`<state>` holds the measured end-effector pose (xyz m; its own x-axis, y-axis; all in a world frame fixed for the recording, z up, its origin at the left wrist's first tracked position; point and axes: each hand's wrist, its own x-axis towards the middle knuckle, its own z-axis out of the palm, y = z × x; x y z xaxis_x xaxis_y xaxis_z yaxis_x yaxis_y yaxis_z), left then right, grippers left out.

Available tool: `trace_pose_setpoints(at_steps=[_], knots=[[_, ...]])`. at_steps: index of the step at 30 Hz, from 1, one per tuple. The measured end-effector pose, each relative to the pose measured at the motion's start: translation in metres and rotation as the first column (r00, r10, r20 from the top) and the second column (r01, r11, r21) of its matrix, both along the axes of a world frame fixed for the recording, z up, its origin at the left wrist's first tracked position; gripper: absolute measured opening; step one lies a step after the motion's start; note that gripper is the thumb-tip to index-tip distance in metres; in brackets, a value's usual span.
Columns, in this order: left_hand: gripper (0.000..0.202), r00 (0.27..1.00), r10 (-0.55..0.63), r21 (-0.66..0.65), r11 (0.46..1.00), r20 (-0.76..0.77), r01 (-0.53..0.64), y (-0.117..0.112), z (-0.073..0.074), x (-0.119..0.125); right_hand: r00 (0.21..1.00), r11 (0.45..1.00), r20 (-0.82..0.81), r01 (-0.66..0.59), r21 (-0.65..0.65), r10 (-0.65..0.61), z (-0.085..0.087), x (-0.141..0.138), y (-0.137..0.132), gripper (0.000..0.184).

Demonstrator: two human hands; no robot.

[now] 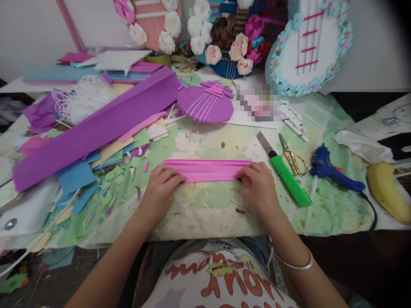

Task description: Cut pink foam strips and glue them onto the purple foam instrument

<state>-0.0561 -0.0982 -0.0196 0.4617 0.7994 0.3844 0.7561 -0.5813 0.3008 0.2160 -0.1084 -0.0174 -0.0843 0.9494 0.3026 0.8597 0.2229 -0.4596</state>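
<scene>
A strip of pink crepe paper [208,172] lies flat across the table in front of me, with long creases and a folded or rolled far edge. My left hand [162,182] pinches its left end between thumb and fingers. At the right end, my right hand [257,182] grips the same paper, fingers curled. Just right of that hand lie a green-handled utility knife [290,179] with its blade out and gold-handled scissors [293,159]. Beyond the strip sits a purple paper instrument body [205,104] with white strings and pink sticks.
A long purple crepe paper roll [96,128] slants across the left, near white cord [81,100] and paper scraps [111,179]. On the right are a blue glue gun [334,169] with its cable and a banana [390,190]. Decorated paper guitars [310,51] stand along the back.
</scene>
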Motion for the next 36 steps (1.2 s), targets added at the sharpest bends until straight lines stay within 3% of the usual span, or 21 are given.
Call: trace_pose_setpoints(at_steps=[4, 12, 20, 24, 30, 36], knots=[[0.022, 0.995, -0.098, 0.015, 0.995, -0.001, 0.098, 0.002, -0.004, -0.006, 0.991, 0.995, -0.108, -0.071, 0.073, 0.079, -0.003, 0.001, -0.006, 0.030], [0.019, 0.970, -0.179, 0.033, 0.982, -0.163, 0.187, -0.001, 0.006, -0.009, 0.969, 0.967, -0.090, -0.217, 0.134, 0.230, -0.005, 0.014, -0.012, 0.026], [0.016, 0.929, -0.213, 0.071, 0.967, -0.303, 0.245, 0.001, 0.014, -0.006, 0.956, 0.952, 0.172, -0.265, 0.156, 0.238, -0.005, 0.024, -0.011, 0.015], [0.015, 0.911, -0.203, 0.086, 0.965, -0.358, 0.249, 0.000, 0.012, -0.005, 0.956, 0.952, 0.211, -0.245, 0.182, 0.206, -0.003, 0.021, -0.009, 0.008], [0.014, 0.934, -0.234, 0.075, 0.962, -0.268, 0.263, 0.004, 0.004, -0.010, 0.976, 0.971, 0.131, -0.192, 0.144, 0.173, -0.003, 0.019, -0.002, 0.010], [0.016, 0.943, -0.286, 0.036, 0.954, -0.170, 0.296, 0.012, 0.006, -0.012, 0.976, 0.981, 0.122, -0.187, 0.059, 0.179, 0.001, 0.017, 0.002, 0.007]])
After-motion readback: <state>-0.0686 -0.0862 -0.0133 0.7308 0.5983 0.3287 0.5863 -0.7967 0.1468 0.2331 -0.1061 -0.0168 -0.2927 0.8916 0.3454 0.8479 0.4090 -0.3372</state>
